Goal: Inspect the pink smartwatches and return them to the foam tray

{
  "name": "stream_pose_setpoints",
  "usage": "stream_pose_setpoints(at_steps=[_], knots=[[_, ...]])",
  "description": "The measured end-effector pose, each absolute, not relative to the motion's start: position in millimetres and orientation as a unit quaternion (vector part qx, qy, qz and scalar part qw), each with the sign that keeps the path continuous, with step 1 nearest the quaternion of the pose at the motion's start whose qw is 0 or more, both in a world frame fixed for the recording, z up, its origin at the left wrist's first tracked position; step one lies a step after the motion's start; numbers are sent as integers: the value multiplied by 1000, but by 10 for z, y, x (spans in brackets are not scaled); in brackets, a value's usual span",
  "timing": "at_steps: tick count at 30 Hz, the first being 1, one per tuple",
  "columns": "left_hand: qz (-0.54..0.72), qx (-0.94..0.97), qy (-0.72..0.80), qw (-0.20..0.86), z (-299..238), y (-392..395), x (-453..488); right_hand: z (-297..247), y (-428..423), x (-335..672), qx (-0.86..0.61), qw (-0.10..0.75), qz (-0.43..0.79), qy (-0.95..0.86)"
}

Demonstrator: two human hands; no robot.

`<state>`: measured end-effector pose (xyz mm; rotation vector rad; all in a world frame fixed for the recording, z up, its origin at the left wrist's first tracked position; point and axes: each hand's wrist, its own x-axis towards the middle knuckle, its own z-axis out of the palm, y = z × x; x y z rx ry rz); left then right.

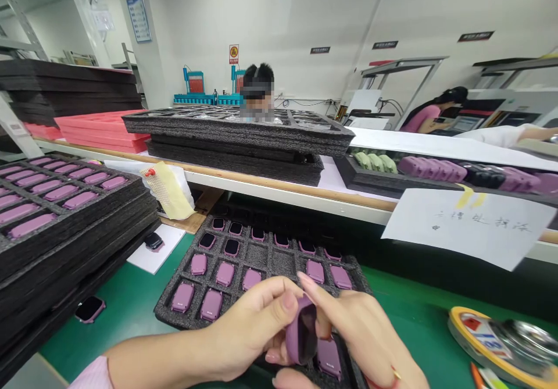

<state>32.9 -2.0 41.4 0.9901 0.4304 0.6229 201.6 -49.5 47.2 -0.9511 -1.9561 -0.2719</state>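
A purple smartwatch body with a dark screen is held on edge between my two hands, its screen turned to the right. My left hand grips its left side with thumb and fingers. My right hand closes on it from the other side, its forefinger along the top edge. Beneath them lies a black foam tray with more purple watch bodies in its pockets. Its back rows show dark screens, while nearer ones lie back side up. Several of its pockets are bare or hidden by my hands.
Stacked foam trays of purple cases stand left. One watch lies on the green mat; another rests on white paper. A yellow tape roll is at right. The shelf crosses ahead, bearing foam trays; two people are beyond.
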Motion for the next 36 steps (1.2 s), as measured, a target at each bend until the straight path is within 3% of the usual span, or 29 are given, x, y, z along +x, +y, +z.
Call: stream_pose_setpoints(at_steps=[5,13,17,22,26,31,36], knots=[[302,429,218,823,404,-7,365,491,-396,2018,-375,483,26,-790],[300,416,236,825,496,28,347,527,-411,2067,-368,464,-16,-805],[261,448,283,807,286,98,323,447,-175,2228,-454,434,-17,-778],[141,605,353,700,-79,178,227,10,405,2447,-592,338,83,-727],[174,732,390,531,-84,508,-30,-362,646,2422,-581,289,98,-755],[205,792,498,288,-83,1241,-581,-393,790,2712,-570,286,87,-766],[145,821,509,215,-231,1658,-903,-367,931,3354,-590,301,34,-749]])
